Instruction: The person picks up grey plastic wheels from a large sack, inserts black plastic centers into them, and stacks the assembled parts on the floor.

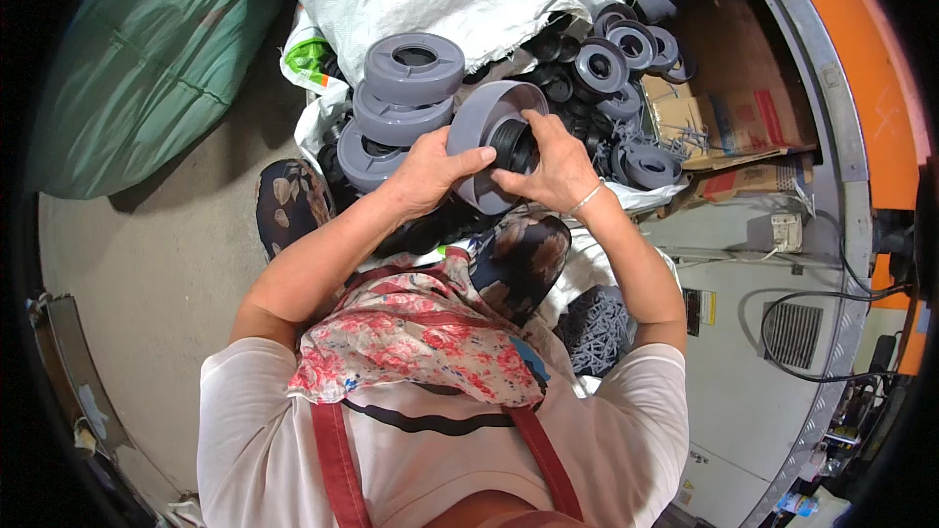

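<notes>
My left hand is closed on the rim of a round grey plastic housing, tilted with its hollow side to the right. A black ribbed sleeve sits at the middle of that housing. Thumb and fingers of my right hand are closed around the sleeve. To the left stand three similar grey housings in a leaning stack, the top one having a dark central hole. How deep the sleeve sits inside the held housing cannot be made out.
Loose grey rings and black round parts lie heaped beyond my hands. A white woven sack is at the back, a big green sack at far left. Cardboard and a machine cabinet with a cable stand right.
</notes>
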Tool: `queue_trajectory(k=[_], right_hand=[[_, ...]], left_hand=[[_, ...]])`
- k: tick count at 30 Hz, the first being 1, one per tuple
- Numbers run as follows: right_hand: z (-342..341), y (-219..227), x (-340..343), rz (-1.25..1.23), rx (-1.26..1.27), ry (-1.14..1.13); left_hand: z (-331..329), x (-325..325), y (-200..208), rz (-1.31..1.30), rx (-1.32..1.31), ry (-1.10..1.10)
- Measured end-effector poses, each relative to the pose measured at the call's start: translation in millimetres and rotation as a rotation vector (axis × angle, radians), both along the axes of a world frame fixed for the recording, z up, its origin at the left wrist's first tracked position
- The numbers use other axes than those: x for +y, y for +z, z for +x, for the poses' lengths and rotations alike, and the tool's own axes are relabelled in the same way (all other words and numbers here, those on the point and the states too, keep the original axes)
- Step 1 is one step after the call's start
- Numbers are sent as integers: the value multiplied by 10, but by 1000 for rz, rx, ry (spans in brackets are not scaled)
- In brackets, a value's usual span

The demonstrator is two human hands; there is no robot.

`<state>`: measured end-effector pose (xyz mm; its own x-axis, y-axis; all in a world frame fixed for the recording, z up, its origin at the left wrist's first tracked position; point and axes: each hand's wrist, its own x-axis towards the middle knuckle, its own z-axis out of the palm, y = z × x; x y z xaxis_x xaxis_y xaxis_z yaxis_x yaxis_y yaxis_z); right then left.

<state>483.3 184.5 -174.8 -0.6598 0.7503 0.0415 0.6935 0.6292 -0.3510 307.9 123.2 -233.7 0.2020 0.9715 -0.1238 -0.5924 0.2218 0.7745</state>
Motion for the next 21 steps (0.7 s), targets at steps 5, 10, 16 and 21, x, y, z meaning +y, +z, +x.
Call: queue_trajectory(k=[5,10,16,21], right_hand=[[-93,186,-118,282,-83,446],[-129,153,-108,342,-47,517],[-143,96,-159,307,-100,591],[-226,-24,-146,95,93,207]], left_hand=[[-160,-97,213,-97,-142,-153],[-213,-154,224,-83,-196,-153],[-307,-180,143,-143,-203,-203],[-213,-256,157,-48,-218,-59]])
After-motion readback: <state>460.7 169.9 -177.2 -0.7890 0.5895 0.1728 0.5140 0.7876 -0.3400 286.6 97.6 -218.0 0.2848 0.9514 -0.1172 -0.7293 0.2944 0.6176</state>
